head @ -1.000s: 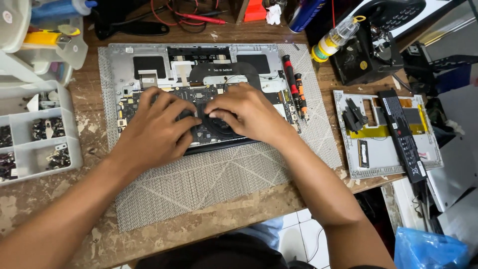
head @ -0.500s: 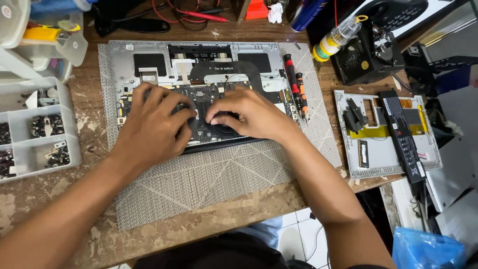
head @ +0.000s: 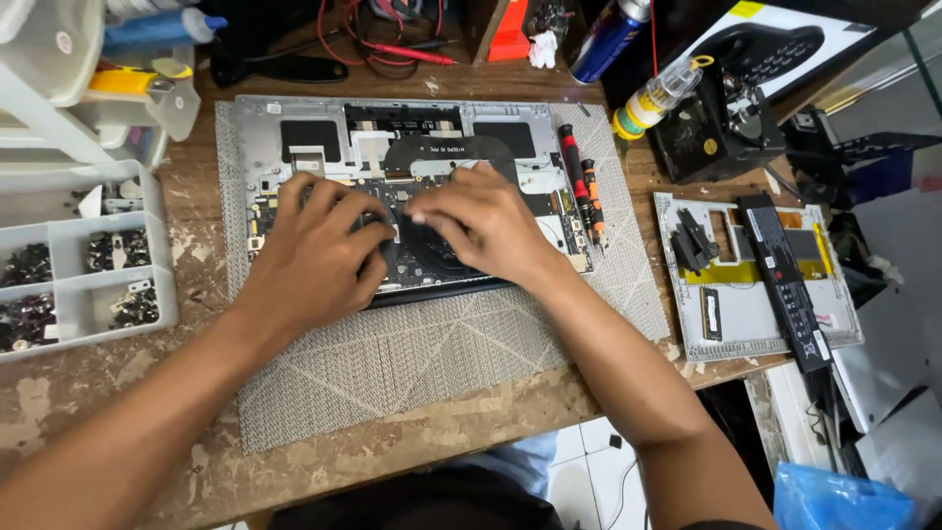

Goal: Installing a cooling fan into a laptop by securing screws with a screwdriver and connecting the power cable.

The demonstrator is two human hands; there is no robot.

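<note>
Your left hand and right hand rest palm-down on the opened laptop chassis, fingers curled on its board; grip unclear; chassis lies on the grey mat, two screwdrivers just right.

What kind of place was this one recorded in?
Likely an electronics repair bench: an opened silver laptop chassis lies on a grey woven mat, beside a white compartment tray of small dark parts and red-handled screwdrivers.
</note>
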